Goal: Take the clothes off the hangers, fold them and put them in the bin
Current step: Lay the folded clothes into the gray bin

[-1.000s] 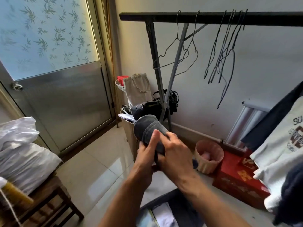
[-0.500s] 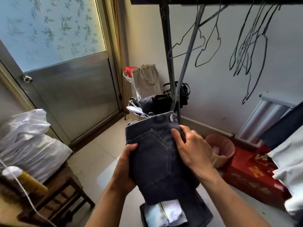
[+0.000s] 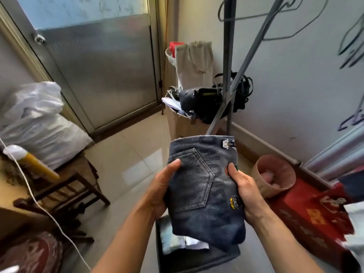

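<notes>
A folded pair of dark blue jeans [image 3: 204, 186], back pocket and small patches facing up, is held flat in front of me. My left hand [image 3: 161, 192] grips its left edge with the thumb on top. My right hand [image 3: 244, 190] grips the right edge, thumb on a patch. Directly below the jeans stands a dark bin [image 3: 189, 259] on the floor, with light folded clothes [image 3: 177, 241] inside. Empty wire hangers [image 3: 279, 22] hang from the metal rack [image 3: 228, 62] above. More clothes [image 3: 352, 186] show blurred at the right edge.
A wooden chair [image 3: 65, 186] with white bags [image 3: 37, 125] stands at left, a white cord [image 3: 39, 205] crossing it. A box with black bags [image 3: 208, 101] sits at the rack's foot. A round basket [image 3: 275, 176] and red box [image 3: 311, 219] lie at right. A metal door [image 3: 102, 69] is behind.
The jeans went from a rolled bundle to a flat folded packet. Both hands shifted to its side edges and lowered it over the bin as my view tilted down.
</notes>
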A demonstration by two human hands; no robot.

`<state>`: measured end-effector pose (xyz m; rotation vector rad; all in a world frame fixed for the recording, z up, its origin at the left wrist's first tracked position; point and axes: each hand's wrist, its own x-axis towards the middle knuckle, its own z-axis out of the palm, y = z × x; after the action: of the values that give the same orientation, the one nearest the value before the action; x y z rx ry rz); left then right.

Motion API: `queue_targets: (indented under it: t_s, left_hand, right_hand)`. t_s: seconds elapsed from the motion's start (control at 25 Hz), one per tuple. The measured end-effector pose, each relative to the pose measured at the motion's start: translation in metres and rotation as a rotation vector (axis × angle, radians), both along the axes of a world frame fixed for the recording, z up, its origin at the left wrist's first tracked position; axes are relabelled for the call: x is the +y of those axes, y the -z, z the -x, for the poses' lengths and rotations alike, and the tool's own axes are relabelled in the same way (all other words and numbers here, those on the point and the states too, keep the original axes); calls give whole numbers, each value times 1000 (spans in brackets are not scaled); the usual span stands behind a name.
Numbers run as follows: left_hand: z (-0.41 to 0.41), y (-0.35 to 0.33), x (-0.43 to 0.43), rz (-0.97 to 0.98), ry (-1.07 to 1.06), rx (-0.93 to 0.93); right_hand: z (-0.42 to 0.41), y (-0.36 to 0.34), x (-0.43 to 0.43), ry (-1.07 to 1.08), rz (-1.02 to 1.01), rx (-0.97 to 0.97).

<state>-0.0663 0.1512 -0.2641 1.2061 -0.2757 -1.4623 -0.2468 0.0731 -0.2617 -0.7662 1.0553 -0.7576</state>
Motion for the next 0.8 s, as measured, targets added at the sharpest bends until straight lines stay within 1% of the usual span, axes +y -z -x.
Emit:
queue_targets:
  t_s: [0.08, 0.2, 0.28, 0.32, 0.36, 0.4, 0.48, 0.56, 0.64, 0.8]
  left_hand:
    - [15, 26, -14, -93, -94, -213]
    - [32, 69, -36, -258, -282, -472]
    - [33, 83, -51, -412, -302, -654]
    - [31, 91, -59, -457, -291, -713]
    - [26, 103, -67, -461, -280, -740]
    - [19, 117, -74, -418, -283, -720]
    - [2, 150, -83, -293, -303, -599]
    - [-10, 191, -84, -223, -300, -488]
    - [-15, 244, -83, -221, -269, -417]
    - [-1, 374, -59, -314, -152, -257]
  right_hand:
    - [5, 23, -12, 13, 23, 28]
    - [4, 59, -24, -71, 2, 93]
    - [-4, 82, -33, -88, 55, 173]
    - [-9, 94, -39, -64, 85, 207]
    - [-14, 108, -47, -35, 104, 218]
    - [-18, 124, -56, -19, 109, 208]
    - [-25, 157, -74, -26, 103, 176]
    - [-28, 194, -86, -55, 75, 149]
    - [-27, 241, -91, -75, 18, 140]
    - [-4, 359, -79, -93, -151, 200]
